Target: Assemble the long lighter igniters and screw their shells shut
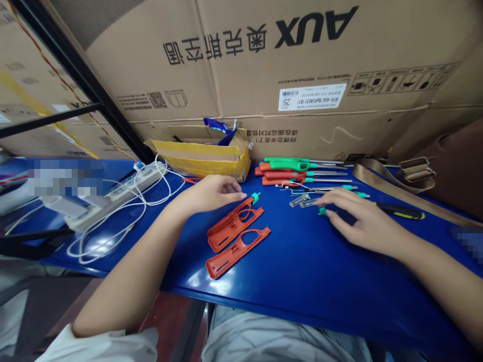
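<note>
1. As we look down at the blue table (309, 291), we find a white power strip (123, 190) at far left, white cables (81, 246) looping beside it.
2. Next, at the far side, stands a small box with yellow tape (204, 160), a blue wrapper (220, 127) poking out; behind it rises a large carton (226, 100) with upside-down print.
3. Just nearer than the small box is our left hand (215, 193), its fingers loosely curled, gripping nothing that we can see. Its fingertips are just beside a teal piece (256, 197).
4. Near centre, below that hand, lie orange shells (221, 265), slanting side by side, hollow sides up.
5. Farther right, we see orange and green handles (285, 165) with thin metal rods in a loose stack, clear parts (297, 200) on their near side.
6. Our right hand (350, 216) reaches in from the right, index finger and thumb apart, beside the clear parts and a small teal part (322, 211); we cannot tell whether it grips either.
7. Beyond it, at right, lie a screwdriver (403, 211) and a brown strap (377, 181).
</note>
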Tool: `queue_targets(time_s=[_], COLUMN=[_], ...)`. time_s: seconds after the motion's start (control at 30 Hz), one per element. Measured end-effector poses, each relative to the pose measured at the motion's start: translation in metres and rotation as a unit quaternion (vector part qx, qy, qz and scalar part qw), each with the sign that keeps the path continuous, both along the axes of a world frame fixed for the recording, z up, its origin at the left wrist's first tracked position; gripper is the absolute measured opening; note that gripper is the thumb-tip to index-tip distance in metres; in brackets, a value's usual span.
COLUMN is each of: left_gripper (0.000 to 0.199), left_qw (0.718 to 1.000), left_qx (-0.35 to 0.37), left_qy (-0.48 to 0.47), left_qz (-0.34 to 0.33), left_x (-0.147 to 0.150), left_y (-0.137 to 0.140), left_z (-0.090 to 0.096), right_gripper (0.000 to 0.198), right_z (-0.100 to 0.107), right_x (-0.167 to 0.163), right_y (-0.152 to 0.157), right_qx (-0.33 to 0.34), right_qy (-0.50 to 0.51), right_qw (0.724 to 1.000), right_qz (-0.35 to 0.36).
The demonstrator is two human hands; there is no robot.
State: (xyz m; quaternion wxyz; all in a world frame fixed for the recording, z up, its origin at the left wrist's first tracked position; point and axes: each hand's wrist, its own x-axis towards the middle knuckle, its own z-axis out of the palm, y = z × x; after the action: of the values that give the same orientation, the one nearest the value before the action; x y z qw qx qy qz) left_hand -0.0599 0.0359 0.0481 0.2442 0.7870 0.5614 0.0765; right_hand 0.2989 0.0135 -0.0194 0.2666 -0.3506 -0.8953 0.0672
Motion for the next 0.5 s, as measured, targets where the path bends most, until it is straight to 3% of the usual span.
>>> queue_targets(time_s=[0.13, 0.23, 0.33, 0.5], left_gripper=[0.054, 0.043, 0.032, 0.036], left_qw=[0.998, 0.995, 0.993, 0.987], left_qx=[-0.042, -0.07, -0.076, -0.076], left_qy=[0.053, 0.072, 0.088, 0.138], left_qz=[-0.008, -0.025, -0.035, -0.04], left_x=[-0.011, -0.009, -0.006, -0.019], left_y=[0.006, 0.01, 0.011, 0.013], left_z=[-0.008, -0.015, -0.017, -0.012], right_gripper=[0.041, 0.056, 0.06, 0.051], right_z=[0.0, 0.0, -0.002, -0.001], right_x=[-0.038, -0.069, -0.093, -0.111], right_y=[-0.023, -0.037, -0.039, -0.03], right_qx=[-0.059, -0.075, -0.058, -0.061], right_qy=[-0.031, -0.091, -0.132, -0.138], right_qw=[0.996, 0.986, 0.977, 0.973], right_qz=[0.065, 0.122, 0.155, 0.174])
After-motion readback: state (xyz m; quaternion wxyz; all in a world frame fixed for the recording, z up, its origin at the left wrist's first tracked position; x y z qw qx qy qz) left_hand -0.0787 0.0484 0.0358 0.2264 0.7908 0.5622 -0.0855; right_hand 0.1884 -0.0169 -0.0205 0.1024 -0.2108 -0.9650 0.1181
